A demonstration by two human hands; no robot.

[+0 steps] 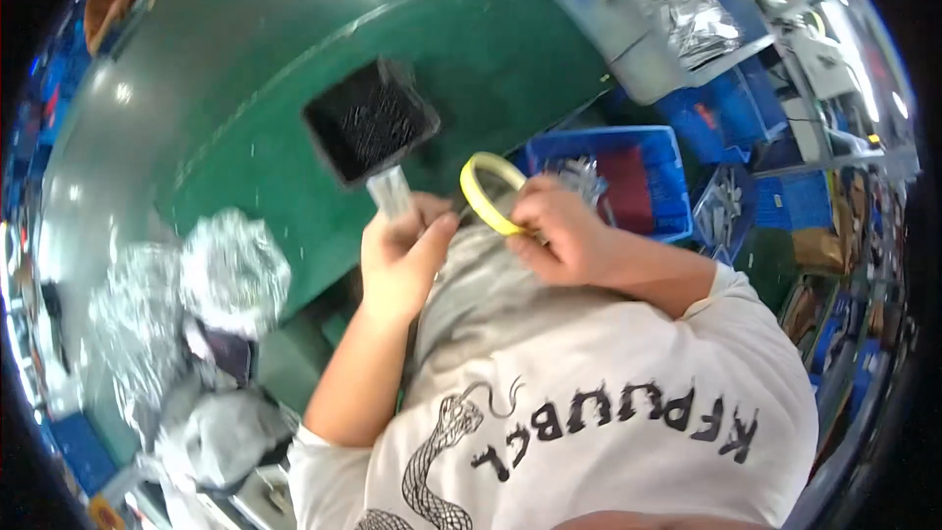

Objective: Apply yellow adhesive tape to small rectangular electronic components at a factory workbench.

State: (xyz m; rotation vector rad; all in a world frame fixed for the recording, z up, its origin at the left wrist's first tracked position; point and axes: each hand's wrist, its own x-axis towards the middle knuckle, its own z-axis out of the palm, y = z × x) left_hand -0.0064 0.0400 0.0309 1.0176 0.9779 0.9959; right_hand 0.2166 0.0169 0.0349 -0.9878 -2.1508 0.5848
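Note:
My right hand (564, 231) is closed on the near edge of a roll of yellow tape (483, 194), a thin pale-yellow ring tilted up in front of my body. To its left, my left hand (400, 247) is closed around a small flat whitish, partly see-through piece (391, 190) that sticks up past the fingers; its kind is not clear. Between the two hands is a narrow gap. Just beyond the left hand, a black open tray (368, 123) with a textured inside sits on the green table (265, 152).
At right stands a blue bin (677, 177) with small clear packets and a dark red piece. Farther right are more blue bins (731, 108) and a rack (829, 88). Silvery plastic wrapping (235, 275) lies at left, and more film (667, 5) lies at the far right.

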